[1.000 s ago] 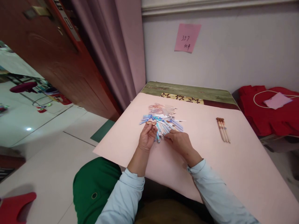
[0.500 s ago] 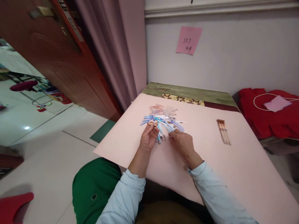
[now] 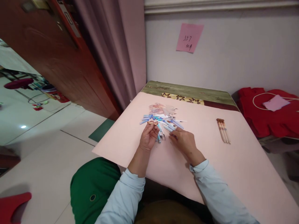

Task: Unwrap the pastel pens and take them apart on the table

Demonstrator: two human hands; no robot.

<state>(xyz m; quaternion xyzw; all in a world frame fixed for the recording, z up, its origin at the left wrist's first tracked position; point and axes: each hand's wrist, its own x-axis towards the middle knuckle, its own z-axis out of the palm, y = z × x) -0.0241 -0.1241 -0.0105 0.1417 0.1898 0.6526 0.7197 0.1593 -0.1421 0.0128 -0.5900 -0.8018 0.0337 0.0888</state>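
A pile of blue, white and pink pens (image 3: 163, 119) lies on the pink table cover (image 3: 210, 161). My left hand (image 3: 148, 137) is curled at the pile's near left edge, holding two or three pens whose brown ends (image 3: 152, 123) stick out above the fingers. My right hand (image 3: 184, 140) rests palm down at the near right of the pile, fingers bent onto the blue pens; what it grips is hidden. Three beige pens with brown caps (image 3: 223, 130) lie side by side to the right, apart from both hands.
The wooden table's far edge (image 3: 187, 91) meets a wall with a pink paper note (image 3: 189, 38). Red cloth with a white cord (image 3: 268, 109) lies on the right. A curtain (image 3: 116, 46) and brown door (image 3: 53, 56) stand at the left. A green stool (image 3: 93, 186) is below.
My right hand has slid slightly forward and right along the pile's near edge. My left hand stays in place with the pens.
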